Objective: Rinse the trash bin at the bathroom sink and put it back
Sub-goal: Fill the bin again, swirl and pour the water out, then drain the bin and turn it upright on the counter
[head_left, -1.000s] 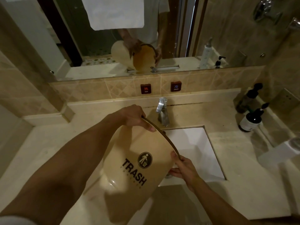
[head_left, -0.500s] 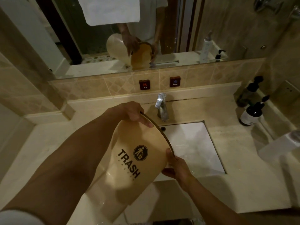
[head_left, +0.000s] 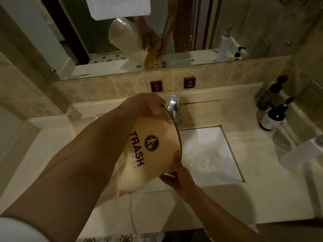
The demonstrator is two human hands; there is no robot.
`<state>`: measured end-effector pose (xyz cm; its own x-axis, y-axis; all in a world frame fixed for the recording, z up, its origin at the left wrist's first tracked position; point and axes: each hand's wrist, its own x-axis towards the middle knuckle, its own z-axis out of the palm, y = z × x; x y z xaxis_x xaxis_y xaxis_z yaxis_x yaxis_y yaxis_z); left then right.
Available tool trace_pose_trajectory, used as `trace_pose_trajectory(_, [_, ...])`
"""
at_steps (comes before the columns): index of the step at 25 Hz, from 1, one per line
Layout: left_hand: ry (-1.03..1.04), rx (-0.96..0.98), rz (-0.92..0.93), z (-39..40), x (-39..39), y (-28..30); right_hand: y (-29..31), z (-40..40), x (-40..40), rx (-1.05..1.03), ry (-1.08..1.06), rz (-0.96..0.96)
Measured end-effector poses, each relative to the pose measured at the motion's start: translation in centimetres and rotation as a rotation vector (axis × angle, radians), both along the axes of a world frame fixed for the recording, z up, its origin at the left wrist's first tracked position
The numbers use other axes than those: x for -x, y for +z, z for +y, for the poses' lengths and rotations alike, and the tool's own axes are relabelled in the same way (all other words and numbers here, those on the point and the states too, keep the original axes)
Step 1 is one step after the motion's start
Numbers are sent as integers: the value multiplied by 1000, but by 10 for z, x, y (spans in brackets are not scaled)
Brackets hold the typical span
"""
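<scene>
1. I see a pale beige stone surface (head_left: 272, 194) with a white rectangular sink basin (head_left: 208, 154) sunk into it.
2. I hold the tan plastic trash bin printed "TRASH" (head_left: 153, 154) tipped on its side, its mouth facing the basin from the left edge.
3. My left hand (head_left: 148, 105) has its fingers (head_left: 164, 117) curled over the far rim; my right hand (head_left: 178, 179) clasps the near rim.
4. A chrome faucet (head_left: 174, 109) stands just beyond the bin.
5. Two dark pump bottles (head_left: 274, 116) sit at the surface's right end.
</scene>
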<state>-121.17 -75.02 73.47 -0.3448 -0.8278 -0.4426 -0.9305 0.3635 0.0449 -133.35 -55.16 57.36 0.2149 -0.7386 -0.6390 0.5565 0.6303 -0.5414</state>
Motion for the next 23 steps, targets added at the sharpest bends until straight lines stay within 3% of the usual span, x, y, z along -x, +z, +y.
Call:
trace_pose_trajectory(4, [-38,38,-17,1,5,-3,1,1,-4,-31,-16,-92])
trace_pose_trajectory(16, [6,51,23,3,-8,-7,-4,2,-8,1,7,-93])
trace_pose_trajectory(19, [52,113,102,8,-19,-2,3,-6,-2,29,9,-23])
trace_pose_trajectory(23, [225,182,264,22,-46,17,33,-33,19,164,7,214])
